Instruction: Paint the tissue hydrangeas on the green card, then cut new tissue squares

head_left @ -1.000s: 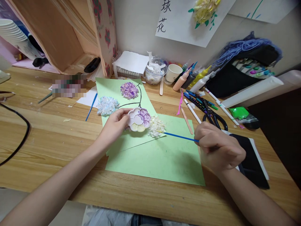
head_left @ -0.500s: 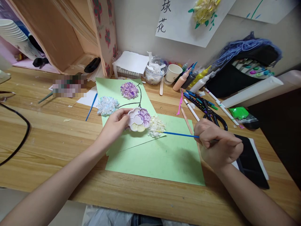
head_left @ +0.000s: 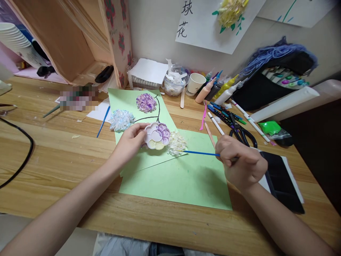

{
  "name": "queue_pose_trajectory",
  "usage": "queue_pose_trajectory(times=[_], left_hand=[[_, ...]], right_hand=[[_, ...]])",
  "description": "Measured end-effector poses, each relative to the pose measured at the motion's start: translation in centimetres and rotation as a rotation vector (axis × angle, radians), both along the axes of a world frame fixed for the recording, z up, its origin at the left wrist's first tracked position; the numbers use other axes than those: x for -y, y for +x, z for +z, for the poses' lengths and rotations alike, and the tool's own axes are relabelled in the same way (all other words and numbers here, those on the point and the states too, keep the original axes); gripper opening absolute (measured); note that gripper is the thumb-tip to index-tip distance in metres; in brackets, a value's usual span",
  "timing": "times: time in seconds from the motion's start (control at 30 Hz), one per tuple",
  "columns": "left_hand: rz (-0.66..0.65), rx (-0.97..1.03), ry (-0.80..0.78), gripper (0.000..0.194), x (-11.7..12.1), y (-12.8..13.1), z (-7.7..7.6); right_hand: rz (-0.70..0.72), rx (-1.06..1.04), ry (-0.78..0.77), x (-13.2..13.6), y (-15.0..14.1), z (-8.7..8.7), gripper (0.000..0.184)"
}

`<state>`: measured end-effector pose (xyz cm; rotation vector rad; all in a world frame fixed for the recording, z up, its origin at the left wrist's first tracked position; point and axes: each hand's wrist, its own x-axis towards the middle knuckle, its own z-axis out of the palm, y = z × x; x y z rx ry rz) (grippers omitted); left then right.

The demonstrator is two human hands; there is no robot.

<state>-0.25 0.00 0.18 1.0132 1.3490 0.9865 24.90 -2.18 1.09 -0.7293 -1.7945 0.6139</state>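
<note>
My left hand [head_left: 133,138] pinches the edge of a white flower-shaped paint palette [head_left: 150,132], whose wells carry purple and yellow paint. My right hand [head_left: 241,161] is closed round a thin blue paintbrush [head_left: 201,153]. The brush tip rests at the lower edge of a cream-and-yellow paper flower [head_left: 178,142], just right of the palette. Beneath lie two overlapping green sheets [head_left: 170,185]. On the upper sheet are a purple paper flower [head_left: 146,102], a pale blue one [head_left: 122,120] and drawn black stems [head_left: 159,106]. The palette hides part of that sheet.
Scissors [head_left: 243,133], dark pens [head_left: 222,113] and a black case [head_left: 283,181] lie to the right. Paint bottles [head_left: 204,91], a paper cup [head_left: 196,84] and a bowl of paper scraps [head_left: 174,82] stand along the wall. Another blue brush [head_left: 103,121] lies left of the green sheet.
My right hand has shifted slightly left and up with the paintbrush, its tip staying at the cream flower. My left hand and the palette have hardly moved.
</note>
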Motion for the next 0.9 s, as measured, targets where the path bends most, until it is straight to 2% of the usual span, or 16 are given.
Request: queue_pose_trajectory(times=[0.13, 0.37, 0.43, 0.6, 0.77, 0.9], left_hand=[[-0.002, 0.015, 0.005, 0.037, 0.0, -0.1, -0.1], [0.001, -0.004, 0.009, 0.036, 0.0, 0.0, 0.0], [-0.002, -0.02, 0.007, 0.036, 0.0, 0.0, 0.1], [0.0, -0.018, -0.004, 0.037, 0.1, 0.1, 0.1], [-0.011, -0.021, -0.004, 0.038, 0.2, 0.0, 0.1], [-0.004, -0.004, 0.006, 0.038, 0.2, 0.0, 0.1]], right_hand=[[-0.005, 0.028, -0.001, 0.0, -0.2, -0.2, 0.048], [-0.117, -0.203, 0.04, 0.3, -0.5, 0.9, 0.052], [-0.082, -0.193, 0.021, 0.3, -0.7, 0.8, 0.048], [0.133, -0.002, -0.103, 0.2, -0.9, -0.1, 0.043], [0.127, -0.05, -0.116, 0.0, -0.8, 0.0, 0.041], [0.18, 0.0, -0.155, -0.1, -0.9, 0.0, 0.043]])
